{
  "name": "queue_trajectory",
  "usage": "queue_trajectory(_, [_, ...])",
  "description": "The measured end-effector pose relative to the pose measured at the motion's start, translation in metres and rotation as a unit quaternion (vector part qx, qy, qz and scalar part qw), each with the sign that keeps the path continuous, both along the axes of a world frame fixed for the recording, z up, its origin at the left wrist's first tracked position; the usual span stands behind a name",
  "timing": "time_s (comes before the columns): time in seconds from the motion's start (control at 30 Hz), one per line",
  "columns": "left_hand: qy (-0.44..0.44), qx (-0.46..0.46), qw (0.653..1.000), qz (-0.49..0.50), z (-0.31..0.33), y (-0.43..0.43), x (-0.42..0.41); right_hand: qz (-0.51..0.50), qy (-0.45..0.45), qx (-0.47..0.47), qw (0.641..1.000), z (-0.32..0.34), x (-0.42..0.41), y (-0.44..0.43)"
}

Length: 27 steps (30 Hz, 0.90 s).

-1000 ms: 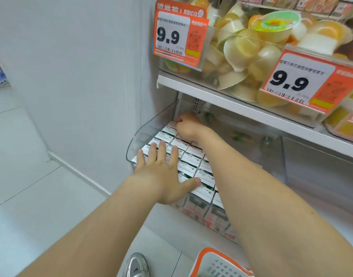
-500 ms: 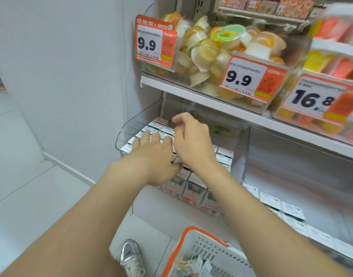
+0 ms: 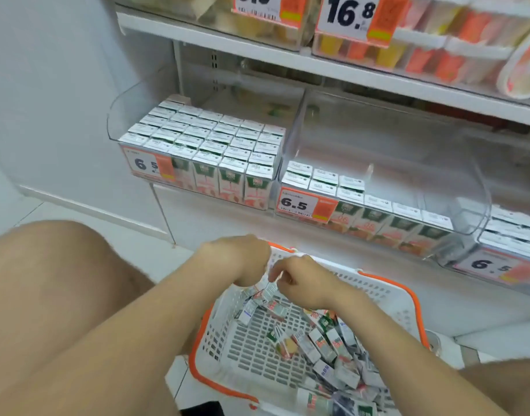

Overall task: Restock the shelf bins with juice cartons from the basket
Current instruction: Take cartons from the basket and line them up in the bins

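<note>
l hand (image 3: 236,259) over basket (image 3: 374,285), fingers hidden, can't tell grip; r hand (image 3: 302,285) pinching carton (image 3: 268,292). risk: loose pinch, prob drops before reaching mid bin (image 3: 407,181).

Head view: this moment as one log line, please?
left hand, right hand: at loose juice cartons in white orange-rimmed plastic basket | left clear bin: well-stocked

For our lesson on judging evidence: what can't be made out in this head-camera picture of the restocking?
Head view:
Whether left hand or right hand grips a carton: curled fingers hide it.
Top-left price tag: cut off by upper edge.
Print on basket cartons: blurred, too small.
</note>
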<state>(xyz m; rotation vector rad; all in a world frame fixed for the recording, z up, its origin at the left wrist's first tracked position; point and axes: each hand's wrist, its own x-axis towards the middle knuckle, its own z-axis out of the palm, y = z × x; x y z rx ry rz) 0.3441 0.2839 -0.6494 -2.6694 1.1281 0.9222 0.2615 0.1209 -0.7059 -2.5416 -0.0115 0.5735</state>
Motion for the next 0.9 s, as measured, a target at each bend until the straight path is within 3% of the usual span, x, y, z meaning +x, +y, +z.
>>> queue_trajectory(0.2, [0.037,0.058,0.997,0.035,-0.082,-0.017,-0.011,-0.086,0.062,-0.029,0.994,-0.077,-0.017,-0.028])
queue_trajectory(0.37, [0.032,0.039,0.992,0.116,-0.152,-0.015,-0.017,-0.178,0.047,-0.17,0.968,-0.131,-0.022,-0.058])
queue_trajectory(0.43, [0.016,0.016,0.992,0.125,-0.179,-0.016,-0.023,-0.154,0.054,-0.212,0.963,-0.149,-0.026,-0.067])
queue_trajectory(0.53, [-0.027,-0.047,0.988,0.145,-0.211,-0.023,-0.025,-0.121,0.07,-0.204,0.969,-0.174,-0.033,-0.072])
queue_trajectory(0.7, [0.038,-0.162,0.953,0.254,-0.235,-0.042,-0.019,-0.119,0.116,-0.223,0.961,-0.209,-0.047,-0.063])
queue_trajectory(0.83, [0.079,-0.169,0.944,0.273,-0.252,-0.046,-0.016,-0.103,0.085,-0.281,0.95,-0.223,-0.05,-0.064])
queue_trajectory(0.9, [0.056,-0.161,0.95,0.262,-0.258,-0.047,-0.013,-0.083,0.083,-0.291,0.95,-0.225,-0.051,-0.066])
